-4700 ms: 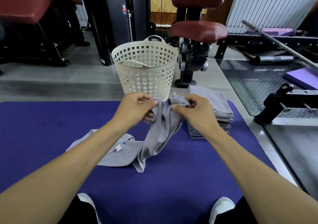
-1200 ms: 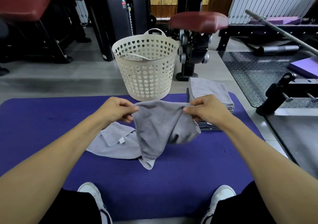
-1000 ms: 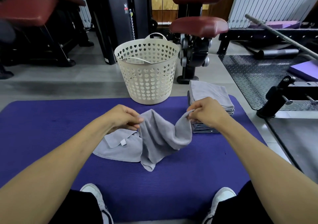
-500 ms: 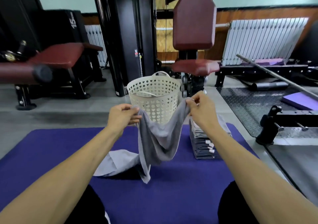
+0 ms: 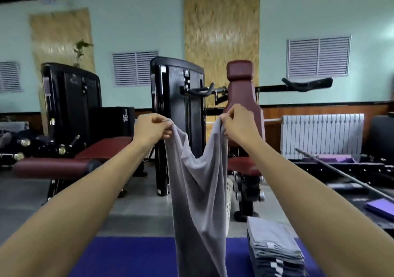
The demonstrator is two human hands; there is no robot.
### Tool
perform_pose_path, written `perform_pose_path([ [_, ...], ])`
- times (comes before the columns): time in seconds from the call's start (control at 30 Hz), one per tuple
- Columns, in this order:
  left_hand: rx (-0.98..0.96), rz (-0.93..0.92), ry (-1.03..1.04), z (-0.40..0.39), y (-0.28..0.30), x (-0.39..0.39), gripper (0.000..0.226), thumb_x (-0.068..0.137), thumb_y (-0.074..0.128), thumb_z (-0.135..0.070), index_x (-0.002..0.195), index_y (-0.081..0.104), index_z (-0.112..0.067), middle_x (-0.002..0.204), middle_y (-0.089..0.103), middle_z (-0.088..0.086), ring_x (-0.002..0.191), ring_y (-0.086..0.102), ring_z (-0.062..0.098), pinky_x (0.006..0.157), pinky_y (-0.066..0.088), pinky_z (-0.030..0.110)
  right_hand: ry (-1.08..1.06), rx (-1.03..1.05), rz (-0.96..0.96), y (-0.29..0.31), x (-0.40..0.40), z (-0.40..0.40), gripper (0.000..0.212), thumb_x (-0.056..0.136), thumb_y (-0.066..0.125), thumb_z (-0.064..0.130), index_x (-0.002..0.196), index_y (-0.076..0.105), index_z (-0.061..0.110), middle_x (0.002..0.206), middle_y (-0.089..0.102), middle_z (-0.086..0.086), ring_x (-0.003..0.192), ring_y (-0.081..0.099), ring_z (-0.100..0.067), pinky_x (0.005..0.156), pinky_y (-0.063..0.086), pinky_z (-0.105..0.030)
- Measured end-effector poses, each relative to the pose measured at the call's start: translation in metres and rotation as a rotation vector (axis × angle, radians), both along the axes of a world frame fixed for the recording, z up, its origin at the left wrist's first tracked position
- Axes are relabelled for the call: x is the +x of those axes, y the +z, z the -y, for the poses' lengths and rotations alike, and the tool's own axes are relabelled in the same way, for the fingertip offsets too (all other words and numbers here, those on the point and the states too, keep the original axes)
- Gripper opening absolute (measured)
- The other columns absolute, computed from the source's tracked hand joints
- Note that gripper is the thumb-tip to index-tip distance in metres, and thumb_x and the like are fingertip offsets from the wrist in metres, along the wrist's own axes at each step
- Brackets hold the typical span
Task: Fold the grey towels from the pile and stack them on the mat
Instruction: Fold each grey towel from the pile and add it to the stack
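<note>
Both arms are stretched out in front, and each hand is pinching a top corner of the same soft grey cloth towel (image 5: 198, 191) — left hand (image 5: 152, 130) at about 10 o'clock, right hand (image 5: 238, 125) at about 2 o'clock, fingers curled tight on the fabric. The towel sags in a U between them and hangs down long, its lower end running out of frame over the purple foam mat (image 5: 128, 255). At about 5 o'clock sits the stack of folded grey towels (image 5: 275, 249) on the mat's right side. A bit of the white perforated plastic basket (image 5: 228, 200) peeks out just behind the hanging towel — dark red padded gym machines (image 5: 243, 106) stand further back.
</note>
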State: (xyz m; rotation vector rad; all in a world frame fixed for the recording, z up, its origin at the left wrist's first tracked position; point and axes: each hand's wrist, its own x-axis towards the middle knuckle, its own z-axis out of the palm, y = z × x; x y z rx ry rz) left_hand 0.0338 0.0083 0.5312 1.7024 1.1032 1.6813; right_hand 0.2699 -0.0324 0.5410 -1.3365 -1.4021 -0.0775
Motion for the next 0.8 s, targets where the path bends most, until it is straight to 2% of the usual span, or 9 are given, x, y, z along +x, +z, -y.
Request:
perform_pose_path([
  [0.07, 0.074, 0.066, 0.049, 0.001, 0.012, 0.0, 0.011, 0.092, 0.066, -0.009, 0.082, 0.071, -0.01, 0.069, 0.07, 0.008, 0.055, 0.067, 0.01, 0.051, 0.055, 0.021, 0.004, 0.058, -0.064, 0.015, -0.003, 0.004, 0.018, 0.096, 0.051, 0.025, 0.084, 0.05, 0.012, 0.084, 0.063, -0.012, 0.071, 0.065, -0.029, 0.07, 0.057, -0.044],
  [0.17, 0.078, -0.011, 0.076, -0.002, 0.019, 0.002, 0.01, 0.091, 0.067, -0.013, 0.083, 0.073, -0.01, 0.062, 0.07, 0.003, 0.056, 0.069, 0.014, 0.055, 0.057, 0.026, -0.052, 0.038, 0.023, 0.026, -0.002, 0.005, 0.019, 0.096, 0.052, 0.026, 0.089, 0.056, 0.009, 0.084, 0.063, -0.01, 0.073, 0.063, -0.024, 0.068, 0.055, -0.041],
  [0.27, 0.158, 0.029, 0.086, -0.006, 0.027, 0.005, 0.013, 0.091, 0.069, -0.016, 0.078, 0.072, -0.018, 0.064, 0.071, 0.0, 0.058, 0.069, 0.013, 0.059, 0.058, 0.026, -0.081, 0.09, 0.02, 0.034, 0.005, 0.005, 0.018, 0.097, 0.051, 0.027, 0.095, 0.057, 0.01, 0.086, 0.061, -0.004, 0.071, 0.054, -0.012, 0.052, 0.035, -0.02],
  [0.33, 0.18, 0.057, 0.076, -0.01, 0.034, 0.01, 0.015, 0.091, 0.068, -0.015, 0.077, 0.07, -0.02, 0.067, 0.07, 0.004, 0.053, 0.066, 0.011, 0.055, 0.056, 0.022, -0.099, 0.107, 0.026, 0.039, 0.009, 0.001, 0.018, 0.097, 0.052, 0.027, 0.096, 0.057, 0.01, 0.088, 0.059, -0.003, 0.069, 0.05, -0.009, 0.05, 0.029, -0.019],
  [0.43, 0.181, 0.045, 0.076, -0.024, 0.038, 0.017, 0.013, 0.09, 0.068, -0.013, 0.079, 0.071, -0.018, 0.069, 0.068, 0.005, 0.048, 0.062, 0.009, 0.051, 0.052, 0.019, -0.089, 0.112, 0.019, 0.041, 0.015, -0.013, 0.018, 0.096, 0.053, 0.025, 0.093, 0.058, 0.008, 0.088, 0.062, -0.006, 0.076, 0.057, -0.018, 0.057, 0.037, -0.026],
  [0.53, 0.139, -0.021, 0.055, -0.05, 0.033, 0.024, 0.016, 0.09, 0.067, -0.011, 0.076, 0.071, -0.017, 0.065, 0.067, 0.001, 0.049, 0.062, 0.009, 0.052, 0.052, 0.021, -0.059, 0.061, -0.025, 0.033, 0.021, -0.039, 0.016, 0.095, 0.051, 0.024, 0.086, 0.055, 0.012, 0.082, 0.067, -0.009, 0.071, 0.067, -0.021, 0.063, 0.055, -0.033],
  [0.6, 0.086, -0.04, 0.011, -0.073, 0.028, 0.029, 0.019, 0.091, 0.065, -0.007, 0.074, 0.068, -0.015, 0.064, 0.065, 0.003, 0.049, 0.063, 0.009, 0.053, 0.053, 0.022, -0.016, 0.023, -0.092, 0.028, 0.025, -0.061, 0.015, 0.094, 0.051, 0.022, 0.084, 0.055, 0.012, 0.085, 0.068, -0.012, 0.07, 0.069, -0.024, 0.066, 0.06, -0.039],
  [0.67, 0.023, -0.042, -0.04, -0.097, 0.029, 0.035, 0.018, 0.093, 0.063, -0.004, 0.077, 0.065, -0.01, 0.069, 0.065, 0.007, 0.051, 0.064, 0.01, 0.054, 0.056, 0.022, -0.001, -0.01, -0.16, 0.026, 0.03, -0.085, 0.014, 0.094, 0.052, 0.022, 0.085, 0.056, 0.012, 0.091, 0.066, -0.013, 0.077, 0.068, -0.025, 0.071, 0.06, -0.04],
  [0.8, -0.041, 0.018, -0.068, -0.152, 0.049, 0.048, 0.019, 0.095, 0.061, -0.004, 0.077, 0.059, -0.01, 0.076, 0.064, 0.011, 0.062, 0.064, 0.018, 0.061, 0.058, 0.024, 0.001, -0.065, -0.23, 0.032, 0.045, -0.132, 0.016, 0.097, 0.055, 0.024, 0.095, 0.059, 0.009, 0.095, 0.063, -0.005, 0.091, 0.06, -0.021, 0.078, 0.048, -0.032],
])
